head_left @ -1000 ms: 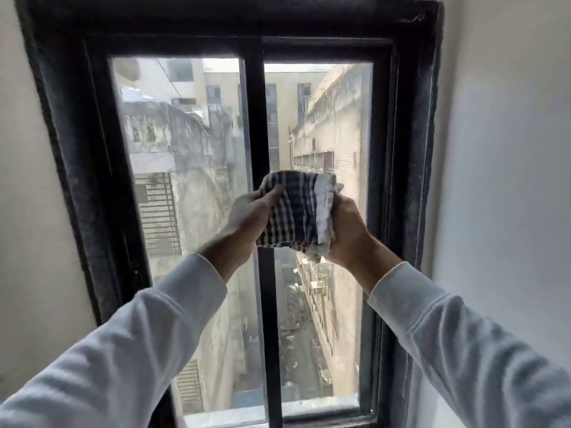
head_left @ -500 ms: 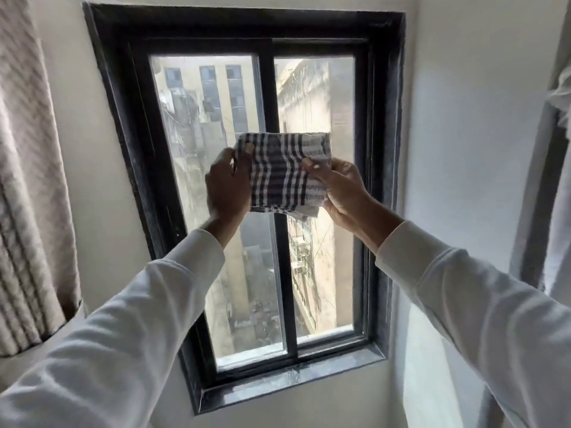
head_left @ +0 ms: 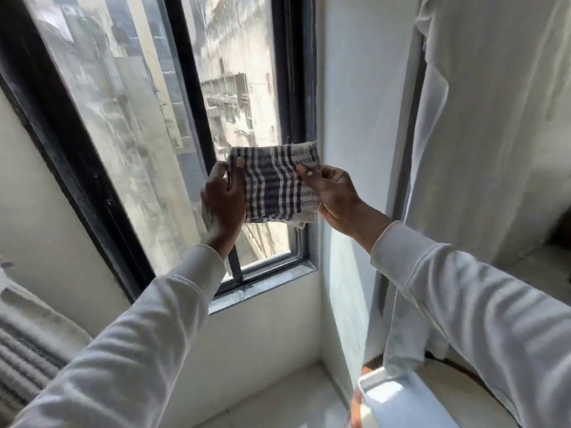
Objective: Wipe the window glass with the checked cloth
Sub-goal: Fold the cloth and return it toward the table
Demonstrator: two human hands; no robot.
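Note:
The checked cloth [head_left: 273,183], dark blue and white, is folded into a small rectangle and held up in front of the window's lower right part. My left hand [head_left: 222,202] grips its left edge and my right hand [head_left: 333,193] pinches its right edge. The cloth is off the glass, in the air between me and the window. The window glass [head_left: 129,118] has two panes in a black frame [head_left: 61,134], split by a black centre bar; the left pane looks streaky. Buildings show through both panes.
A white wall corner stands right of the window. A white curtain or cloth [head_left: 482,118] hangs at the far right. A ribbed pale curtain [head_left: 27,359] lies at the lower left. A white object [head_left: 398,400] with a brown edge sits at the bottom right.
The view has dropped back and swung right, so the window now sits upper left. Both hands have lowered with the cloth, which went from bunched up to a flat folded rectangle.

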